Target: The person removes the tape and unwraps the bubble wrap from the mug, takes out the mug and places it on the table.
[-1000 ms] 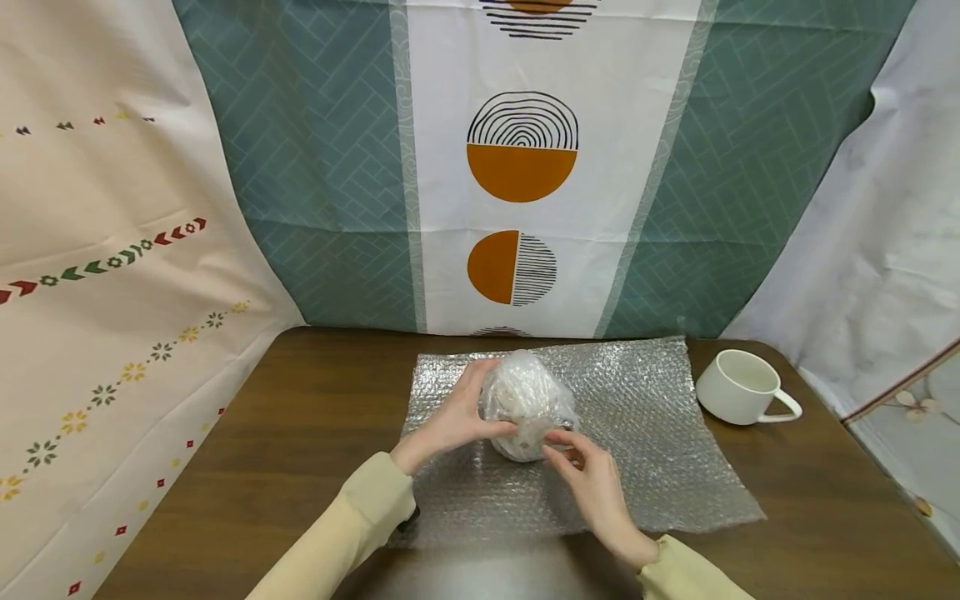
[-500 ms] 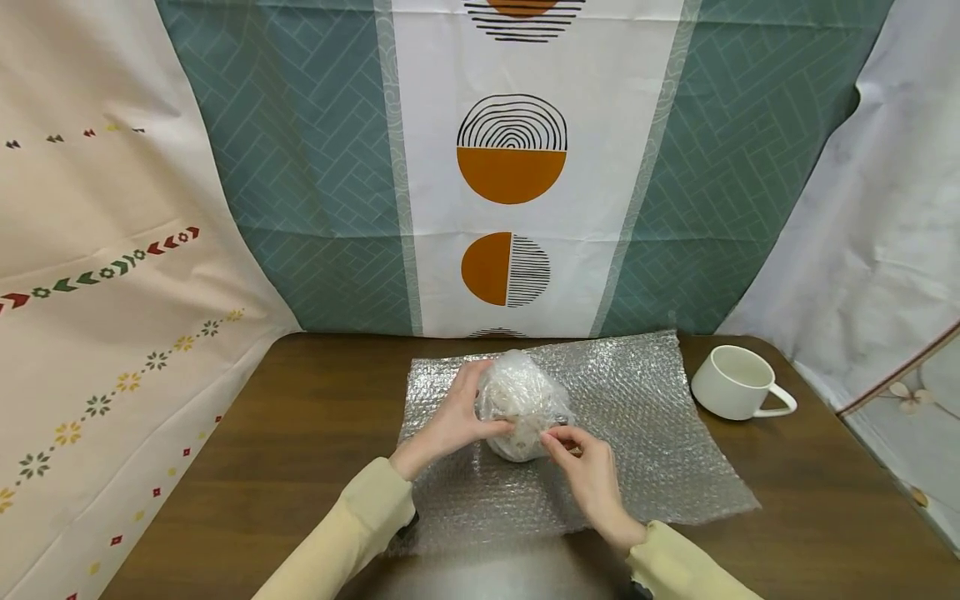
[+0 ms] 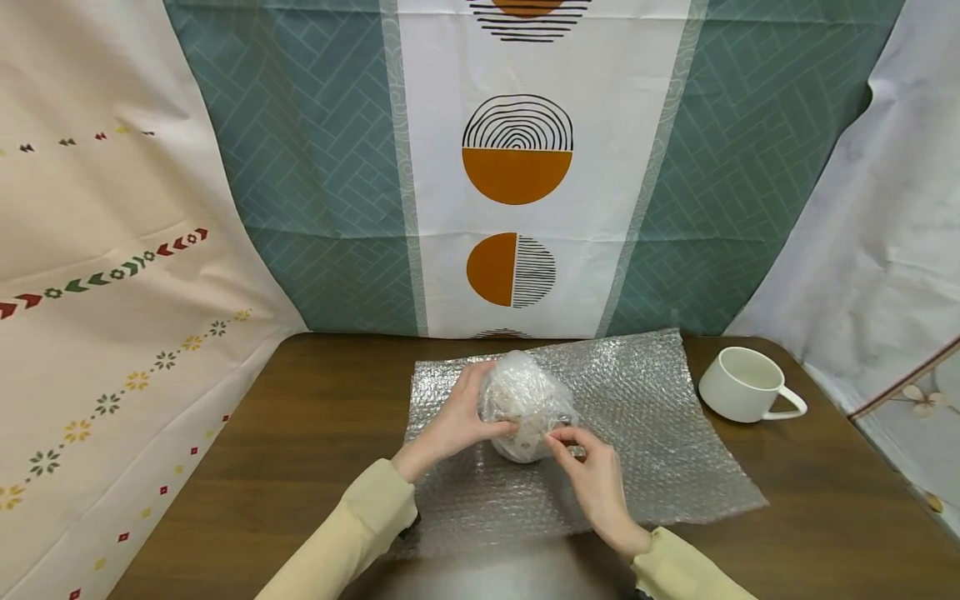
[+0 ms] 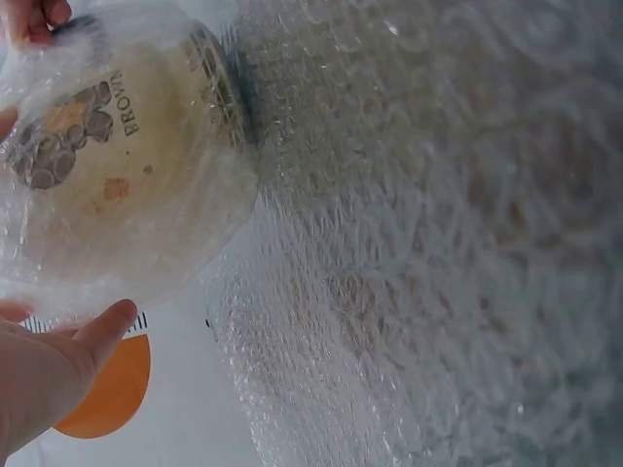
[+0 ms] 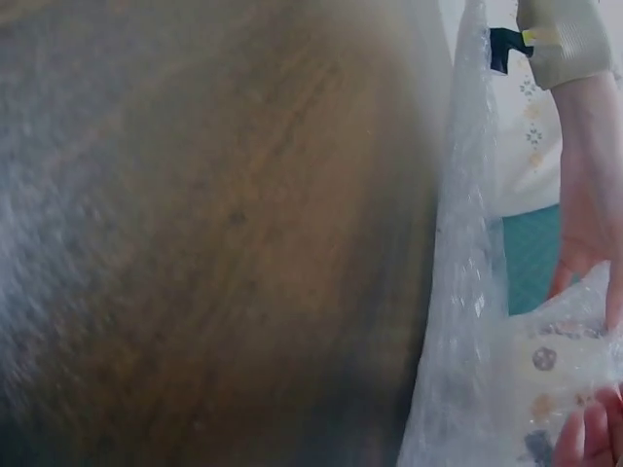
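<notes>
A cream, rounded cup-like thing with a printed bear picture and the letters BROWN (image 4: 127, 185), wrapped in clear bubble wrap, rests mid-sheet in the head view (image 3: 525, 392). My left hand (image 3: 457, 425) grips its left side, thumb across the front and fingers around the back. At its lower right front, my right hand (image 3: 597, 483) pinches the wrapping between thumb and index finger. Beneath lies a flat bubble wrap sheet (image 3: 645, 425), which fills much of the left wrist view. Right fingertips (image 5: 589, 433) show at the printed front in the right wrist view.
A white mug (image 3: 738, 387) stands right of the sheet, handle pointing right. The brown wooden table (image 3: 300, 433) ends at a patterned cloth (image 3: 517, 175) behind, with more cloth hanging at both sides.
My right thumb and index finger, slightly parted a second ago, have closed together at the wrapping's lower right front. My left hand's grip and the wrapped thing stay put.
</notes>
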A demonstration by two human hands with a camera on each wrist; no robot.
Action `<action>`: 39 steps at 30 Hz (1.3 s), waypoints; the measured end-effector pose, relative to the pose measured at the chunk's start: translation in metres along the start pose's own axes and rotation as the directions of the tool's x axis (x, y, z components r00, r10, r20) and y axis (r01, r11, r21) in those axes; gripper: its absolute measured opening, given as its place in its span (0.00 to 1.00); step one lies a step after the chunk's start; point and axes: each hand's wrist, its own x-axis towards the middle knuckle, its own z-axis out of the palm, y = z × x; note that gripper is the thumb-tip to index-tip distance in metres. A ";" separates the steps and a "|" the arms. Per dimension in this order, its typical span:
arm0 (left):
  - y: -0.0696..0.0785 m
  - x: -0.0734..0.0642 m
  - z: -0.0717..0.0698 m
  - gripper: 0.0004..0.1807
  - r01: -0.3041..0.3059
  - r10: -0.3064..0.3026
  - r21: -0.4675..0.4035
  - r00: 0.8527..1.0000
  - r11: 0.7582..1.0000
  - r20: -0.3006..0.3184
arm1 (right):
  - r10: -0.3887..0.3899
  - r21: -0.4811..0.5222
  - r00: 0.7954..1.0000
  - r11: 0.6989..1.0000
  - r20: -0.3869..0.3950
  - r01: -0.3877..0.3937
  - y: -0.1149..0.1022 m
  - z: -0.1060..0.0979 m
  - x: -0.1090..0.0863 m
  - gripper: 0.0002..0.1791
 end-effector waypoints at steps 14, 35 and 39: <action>-0.001 0.000 0.006 0.50 -0.039 0.039 0.001 0.997 0.999 -0.070 | 0.031 0.035 0.999 0.999 0.029 -0.032 0.000 0.002 0.001 0.05; 0.000 -0.003 0.010 0.51 -0.055 0.047 -0.082 0.993 0.995 -0.104 | 0.157 0.348 0.972 0.914 0.174 -0.210 -0.018 -0.007 0.003 0.08; -0.001 -0.002 0.012 0.51 -0.065 0.057 -0.078 0.993 0.995 -0.103 | 0.117 0.329 0.985 0.932 0.128 -0.154 -0.018 -0.010 0.003 0.08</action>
